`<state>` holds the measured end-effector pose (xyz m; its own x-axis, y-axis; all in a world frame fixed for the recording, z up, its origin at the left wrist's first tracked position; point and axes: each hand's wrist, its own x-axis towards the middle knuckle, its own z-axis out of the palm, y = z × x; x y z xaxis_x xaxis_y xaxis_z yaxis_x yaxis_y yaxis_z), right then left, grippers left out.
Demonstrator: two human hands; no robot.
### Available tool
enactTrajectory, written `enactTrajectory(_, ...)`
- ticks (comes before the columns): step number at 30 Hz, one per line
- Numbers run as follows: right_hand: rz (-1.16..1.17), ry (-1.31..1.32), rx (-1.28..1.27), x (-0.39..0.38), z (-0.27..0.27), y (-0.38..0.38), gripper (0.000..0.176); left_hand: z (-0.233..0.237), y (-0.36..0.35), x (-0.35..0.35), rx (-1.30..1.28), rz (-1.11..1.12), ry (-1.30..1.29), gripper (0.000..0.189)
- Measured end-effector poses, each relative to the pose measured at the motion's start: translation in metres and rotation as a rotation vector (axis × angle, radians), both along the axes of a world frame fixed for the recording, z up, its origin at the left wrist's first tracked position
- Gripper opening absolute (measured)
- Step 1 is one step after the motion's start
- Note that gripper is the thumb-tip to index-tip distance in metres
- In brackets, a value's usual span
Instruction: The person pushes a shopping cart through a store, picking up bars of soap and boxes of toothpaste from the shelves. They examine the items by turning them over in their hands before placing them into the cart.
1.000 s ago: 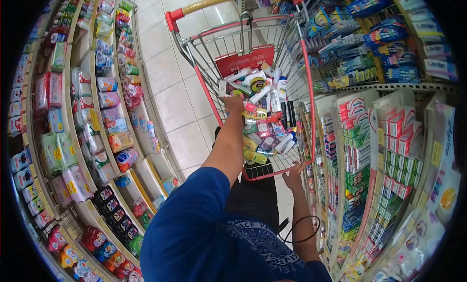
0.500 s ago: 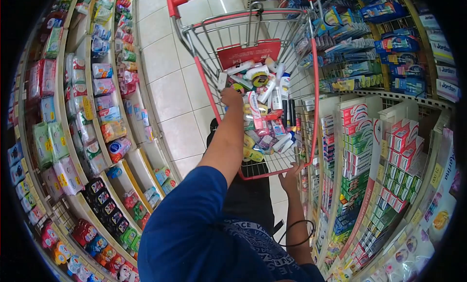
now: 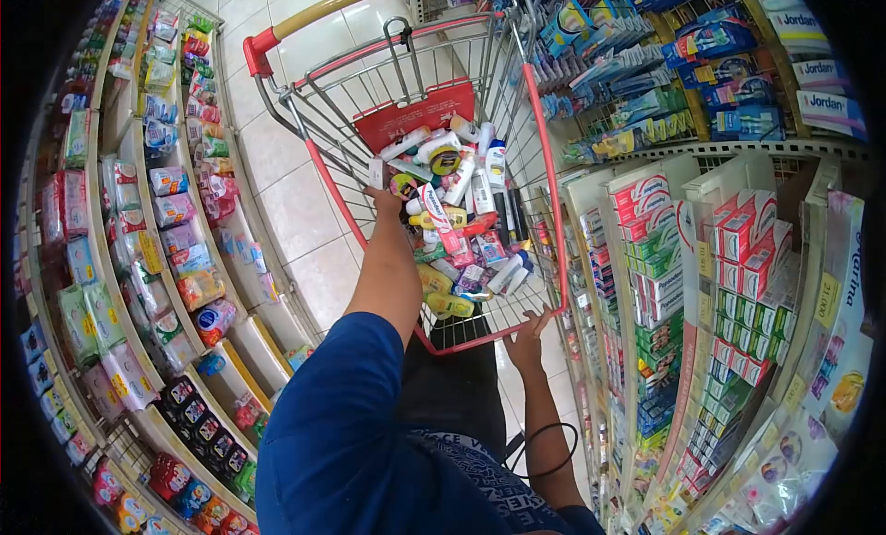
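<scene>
My left hand (image 3: 386, 201) reaches over the cart's left side, fingers closed at the bottom of a small white box (image 3: 376, 173). Beside it lies a heap of packaged toiletries, with a round black-and-yellow pack (image 3: 444, 160), a white-and-red Pepsodent pack (image 3: 437, 219), white bottles (image 3: 482, 192) and yellow packs (image 3: 449, 304). My right hand (image 3: 528, 339) has its fingers bent over the red near rim of the metal shopping cart (image 3: 461, 348), close to its right corner. A dark loop (image 3: 551, 426) hangs by my right forearm.
Shelves of soap and wipe packs (image 3: 129, 374) line the left. On the right are toothpaste boxes (image 3: 748, 249) and hanging toothbrush packs (image 3: 729, 74). The cart's yellow handle (image 3: 332, 11) is at its far end. Pale floor tiles (image 3: 291, 198) run between the shelves.
The cart and both my hands have shifted left in view, and the cart sits slightly lower and more tilted. My left hand stays by the white box and my right hand by the rim.
</scene>
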<state>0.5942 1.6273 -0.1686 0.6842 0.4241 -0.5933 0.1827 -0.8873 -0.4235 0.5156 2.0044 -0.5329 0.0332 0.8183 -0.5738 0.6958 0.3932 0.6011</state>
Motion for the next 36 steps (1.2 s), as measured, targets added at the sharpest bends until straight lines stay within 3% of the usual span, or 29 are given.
enactTrajectory(2, -0.013, -0.015, 0.022, -0.001, -0.001, 0.0, 0.061, 0.002, 0.003, -0.001, 0.035, -0.046, -0.119, 0.081)
enactTrajectory(3, -0.014, -0.036, 0.035, -0.001, -0.001, 0.0, 0.061, 0.003, -0.003, -0.002, 0.023, -0.093, 0.009, 0.078)
enactTrajectory(5, -0.033, -0.015, 0.016, -0.001, 0.001, 0.0, 0.059, 0.149, -0.01, 0.047, -0.014, -0.194, 0.263, 0.07)
enactTrajectory(9, -0.006, -0.068, 0.056, -0.002, 0.0, -0.002, 0.057, 0.17, -0.015, 0.051, 0.089, -0.299, 0.335, 0.056)
enactTrajectory(13, 0.047, -0.144, 0.107, -0.003, -0.004, -0.006, 0.063, 0.181, -0.004, 0.061, 0.099, -0.354, 0.461, 0.057)
enactTrajectory(15, 0.012, -0.132, 0.11, -0.002, -0.004, -0.004, 0.063, 0.181, 0.014, 0.066, 0.064, -0.708, 0.484, 0.049)
enactTrajectory(17, 0.017, -0.169, 0.116, -0.002, -0.004, -0.005, 0.062, 0.2, 0.025, 0.076, 0.211, -0.739, 0.489, 0.039)
enactTrajectory(19, 0.008, -0.155, 0.093, -0.003, -0.004, -0.005, 0.061, 0.228, 0.052, 0.093, 0.182, -1.213, 0.666, 0.035)
enactTrajectory(21, 0.001, -0.151, 0.083, -0.003, -0.001, -0.004, 0.06, 0.244, 0.075, 0.098, 0.292, -1.055, 0.529, 0.038)
enactTrajectory(23, -0.025, -0.128, 0.102, -0.001, -0.002, -0.003, 0.06, 0.267, 0.095, 0.103, 0.333, -1.119, 0.448, 0.035)
enactTrajectory(25, -0.034, -0.098, 0.068, -0.002, -0.001, -0.003, 0.06, 0.295, 0.105, 0.107, -0.165, -1.022, 0.326, 0.033)
enactTrajectory(27, -0.027, -0.121, 0.074, -0.003, 0.0, -0.004, 0.061, 0.309, 0.105, 0.109, -0.26, -1.102, 0.396, 0.037)
enactTrajectory(29, -0.036, -0.089, 0.051, -0.002, 0.0, -0.003, 0.061, 0.314, 0.1, 0.109, -0.598, -1.235, 0.421, 0.045)
enactTrajectory(31, -0.037, -0.074, 0.026, -0.002, 0.001, -0.002, 0.061, 0.31, 0.082, 0.106, -0.619, -1.236, 0.468, 0.049)
enactTrajectory(33, -0.076, -0.06, 0.056, -0.002, 0.002, -0.001, 0.06, 0.284, 0.069, 0.093, -0.624, -1.436, 0.464, 0.059)
enactTrajectory(34, -0.081, -0.052, 0.035, -0.002, 0.003, 0.0, 0.061, 0.229, 0.068, 0.072, -0.647, -1.405, 0.334, 0.064)
enactTrajectory(36, -0.057, -0.083, 0.038, -0.003, 0.001, -0.001, 0.062, 0.233, 0.059, 0.071, -0.663, -1.39, 0.428, 0.064)
